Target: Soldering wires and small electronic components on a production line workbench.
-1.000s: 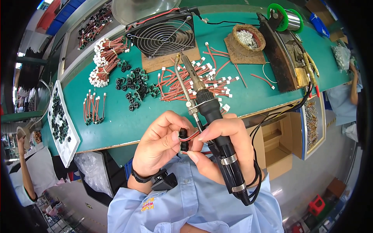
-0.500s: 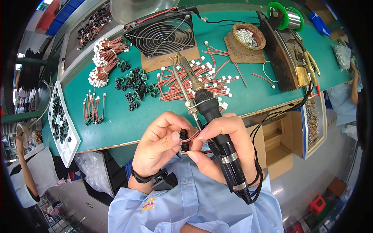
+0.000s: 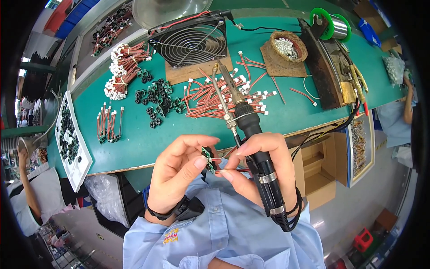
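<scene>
Close in front of my shirt, my left hand pinches a small green circuit board with black parts between thumb and fingers. Two-coloured red and dark wires run from the board to my right hand, where thumb and index fingertip meet them. That same right hand is wrapped round a black soldering iron with a metal feed tube beside it. The iron's tip points up and away, over a loose pile of red wire leads with white connectors. How the wires join the board is hard to make out.
Behind the pile stands a black fan on a wooden board. Black-and-green boards, bundled leads and a white tray lie to the left. A bowl of beads and a solder spool are at the right.
The circuit board has turned in my left fingers, so its green face now shows. My left fingers have straightened somewhat, and the iron has shifted slightly right.
</scene>
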### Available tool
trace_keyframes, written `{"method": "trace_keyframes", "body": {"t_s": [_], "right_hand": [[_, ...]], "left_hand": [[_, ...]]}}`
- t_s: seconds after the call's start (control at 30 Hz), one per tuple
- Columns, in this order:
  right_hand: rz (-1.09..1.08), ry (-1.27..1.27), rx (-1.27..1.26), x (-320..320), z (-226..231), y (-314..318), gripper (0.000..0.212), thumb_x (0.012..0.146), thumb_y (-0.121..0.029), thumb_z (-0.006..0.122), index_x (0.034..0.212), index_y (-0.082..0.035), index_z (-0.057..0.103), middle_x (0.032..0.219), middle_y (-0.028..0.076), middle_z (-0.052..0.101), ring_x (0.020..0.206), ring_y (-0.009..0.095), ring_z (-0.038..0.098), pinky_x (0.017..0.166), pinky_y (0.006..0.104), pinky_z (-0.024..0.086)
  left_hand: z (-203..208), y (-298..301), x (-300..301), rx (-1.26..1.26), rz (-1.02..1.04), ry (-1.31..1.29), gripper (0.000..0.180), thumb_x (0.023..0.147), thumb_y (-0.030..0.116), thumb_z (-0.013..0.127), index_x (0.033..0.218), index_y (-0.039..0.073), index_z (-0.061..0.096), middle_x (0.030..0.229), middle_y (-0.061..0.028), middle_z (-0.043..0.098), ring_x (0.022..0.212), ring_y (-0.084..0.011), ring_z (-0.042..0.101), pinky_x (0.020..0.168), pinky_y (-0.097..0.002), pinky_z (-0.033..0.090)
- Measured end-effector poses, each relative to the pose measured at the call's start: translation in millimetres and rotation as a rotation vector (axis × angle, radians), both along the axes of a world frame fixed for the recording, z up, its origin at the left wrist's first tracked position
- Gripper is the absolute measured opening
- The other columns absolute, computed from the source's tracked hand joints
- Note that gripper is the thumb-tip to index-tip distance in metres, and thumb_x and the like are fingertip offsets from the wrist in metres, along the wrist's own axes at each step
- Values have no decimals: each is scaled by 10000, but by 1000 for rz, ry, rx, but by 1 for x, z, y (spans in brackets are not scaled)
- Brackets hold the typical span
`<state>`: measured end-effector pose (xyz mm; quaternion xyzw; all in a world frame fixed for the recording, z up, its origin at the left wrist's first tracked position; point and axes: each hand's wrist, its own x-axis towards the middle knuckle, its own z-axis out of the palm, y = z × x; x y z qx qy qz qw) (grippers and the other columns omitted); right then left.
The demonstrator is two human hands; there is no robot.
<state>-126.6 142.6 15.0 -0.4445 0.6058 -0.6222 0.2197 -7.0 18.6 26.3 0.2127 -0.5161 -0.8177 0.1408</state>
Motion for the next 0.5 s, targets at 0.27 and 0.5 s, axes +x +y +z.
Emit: {"method": "trace_keyframes", "body": {"t_s": [0.27, 0.5], "right_hand": [[-147, -162, 1, 7, 1, -1, 424, 615, -28, 753, 970, -92, 531, 782, 10, 619, 720, 159, 589, 682, 259, 393], [-291, 566, 180, -13, 7, 12, 432, 649, -222, 772, 999, -99, 550, 778, 17, 624, 707, 179, 585, 808, 364, 342]], "left_hand": [[-7, -3, 3, 37, -28, 99, 141, 873, 106, 494, 938, -9, 444, 898, -142, 594, 842, -202, 578, 780, -309, 439], [-14, -11, 0, 44, 100, 106, 93, 891, 83, 466, 931, 6, 432, 985, -181, 603, 943, -223, 577, 851, -329, 418]]}}
